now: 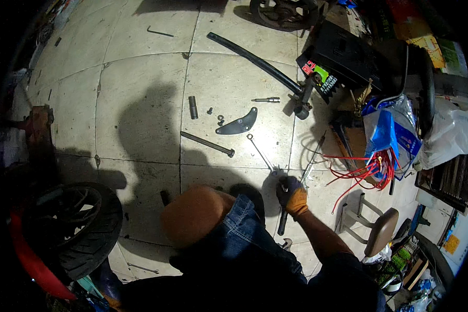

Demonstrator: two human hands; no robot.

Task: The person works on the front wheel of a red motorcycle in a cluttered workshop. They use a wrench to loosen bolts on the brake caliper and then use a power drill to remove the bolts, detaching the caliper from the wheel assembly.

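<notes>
My right hand (292, 196), in a dark glove with an orange cuff, closes around a black-handled tool (282, 223) low over the tiled floor. Its grip sticks out below the fist; the kind of tool is hidden by my fingers. Just beyond lies a combination wrench (261, 152), with a screwdriver-like tool (315, 153) to the right. Farther off rest a long bolt (208, 144), a dark curved bracket (238, 123), a socket (193, 107) and a bit driver (265, 100). At the lower left, my gloved left hand (108, 283) is by the tyre (91, 234), its fingers in shadow.
A long black bar (255, 61) with a jointed head lies at the back, beside a black toolbox (343, 54). Red wires (369, 171) spill from bags on the right. A small brown-seated stool (382, 232) stands nearer. An adjustable wrench (286, 243) lies close to my leg.
</notes>
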